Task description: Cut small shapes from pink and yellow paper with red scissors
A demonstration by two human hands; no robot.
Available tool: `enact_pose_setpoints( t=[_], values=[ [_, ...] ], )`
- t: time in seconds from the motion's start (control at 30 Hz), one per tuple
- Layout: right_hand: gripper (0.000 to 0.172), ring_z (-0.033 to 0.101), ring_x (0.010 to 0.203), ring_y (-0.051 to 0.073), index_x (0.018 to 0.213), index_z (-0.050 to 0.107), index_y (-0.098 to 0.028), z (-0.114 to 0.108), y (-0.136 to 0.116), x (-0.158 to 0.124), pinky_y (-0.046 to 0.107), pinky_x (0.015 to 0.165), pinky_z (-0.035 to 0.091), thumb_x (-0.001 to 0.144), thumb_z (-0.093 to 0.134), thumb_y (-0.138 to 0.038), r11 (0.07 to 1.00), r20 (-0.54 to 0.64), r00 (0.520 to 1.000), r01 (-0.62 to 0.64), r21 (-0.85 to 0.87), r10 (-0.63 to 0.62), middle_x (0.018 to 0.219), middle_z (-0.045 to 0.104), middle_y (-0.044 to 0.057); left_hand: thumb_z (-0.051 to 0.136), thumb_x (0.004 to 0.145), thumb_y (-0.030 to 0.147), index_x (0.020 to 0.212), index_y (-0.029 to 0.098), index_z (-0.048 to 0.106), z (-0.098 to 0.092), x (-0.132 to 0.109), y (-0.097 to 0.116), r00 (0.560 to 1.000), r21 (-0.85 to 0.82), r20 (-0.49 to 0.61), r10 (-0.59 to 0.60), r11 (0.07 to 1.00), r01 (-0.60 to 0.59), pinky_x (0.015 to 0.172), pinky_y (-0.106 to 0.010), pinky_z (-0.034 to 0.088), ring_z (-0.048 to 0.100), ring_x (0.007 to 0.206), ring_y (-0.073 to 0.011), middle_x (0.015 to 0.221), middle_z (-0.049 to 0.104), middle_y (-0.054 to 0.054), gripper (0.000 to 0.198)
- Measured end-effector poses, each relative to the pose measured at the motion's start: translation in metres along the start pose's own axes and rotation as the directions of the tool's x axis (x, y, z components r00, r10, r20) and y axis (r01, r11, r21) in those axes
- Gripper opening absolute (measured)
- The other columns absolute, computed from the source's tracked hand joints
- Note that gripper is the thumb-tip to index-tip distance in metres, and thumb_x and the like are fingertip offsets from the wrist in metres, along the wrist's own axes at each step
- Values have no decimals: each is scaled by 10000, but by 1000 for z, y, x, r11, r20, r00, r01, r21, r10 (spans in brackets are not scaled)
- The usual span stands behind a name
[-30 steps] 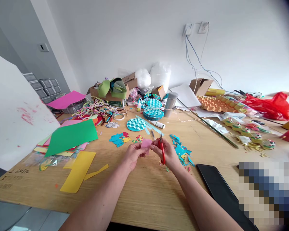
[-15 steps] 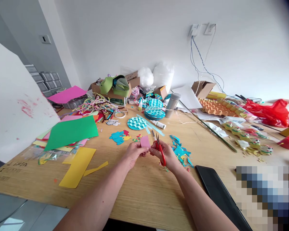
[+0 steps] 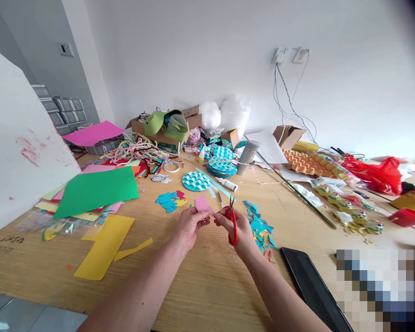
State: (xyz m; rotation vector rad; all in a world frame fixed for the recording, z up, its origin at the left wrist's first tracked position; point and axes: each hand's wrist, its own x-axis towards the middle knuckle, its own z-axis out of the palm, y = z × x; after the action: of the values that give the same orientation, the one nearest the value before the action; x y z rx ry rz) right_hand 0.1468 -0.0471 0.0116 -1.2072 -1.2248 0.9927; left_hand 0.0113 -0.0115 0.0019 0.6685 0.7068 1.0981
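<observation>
Evidently, the left hand [image 3: 189,227] pinches the pink paper [image 3: 202,203] between thumb and fingers, steadying it above the table [image 3: 200,290]. The right hand [image 3: 241,228] curls round the scissors [image 3: 233,229], blades pointing away, perhaps freeing its fingertips for the paper's edge. Blue cutouts [image 3: 166,202] and scraps [image 3: 262,224] lie apart, seemingly sorted.
</observation>
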Motion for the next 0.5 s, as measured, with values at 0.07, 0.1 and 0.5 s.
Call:
enact_pose_setpoints(
  t=[0.07, 0.1, 0.5],
  values=[
    [385, 585, 650, 181, 754, 587, -188, 1, 3, 0, 301, 639, 473, 669, 761, -520, 999, -36, 999, 1, 39, 1, 703, 633, 28, 810, 519, 223, 659, 115, 701, 0, 0, -1, 999, 18, 8, -33, 999, 32, 657, -256, 430, 573, 642, -119, 688, 671, -55, 209],
    [385, 582, 636, 181, 742, 578, -193, 1, 4, 0, 304, 632, 472, 664, 759, -524, 999, -42, 999, -11, 47, 12, 694, 632, 27, 811, 521, 226, 653, 116, 695, 0, 0, -1, 999, 27, 18, -52, 998, 51, 651, -256, 427, 568, 629, -117, 673, 663, -50, 207],
    [411, 612, 685, 203, 759, 577, -192, -7, 4, -9, 303, 631, 489, 746, 659, -595, 996, 33, 999, 41, -76, -38, 715, 637, 52, 818, 498, 243, 627, 104, 693, -2, 0, 4, 995, 121, 24, -97, 988, 93, 607, -266, 423, 549, 578, -114, 631, 644, -51, 226]
  ],
)
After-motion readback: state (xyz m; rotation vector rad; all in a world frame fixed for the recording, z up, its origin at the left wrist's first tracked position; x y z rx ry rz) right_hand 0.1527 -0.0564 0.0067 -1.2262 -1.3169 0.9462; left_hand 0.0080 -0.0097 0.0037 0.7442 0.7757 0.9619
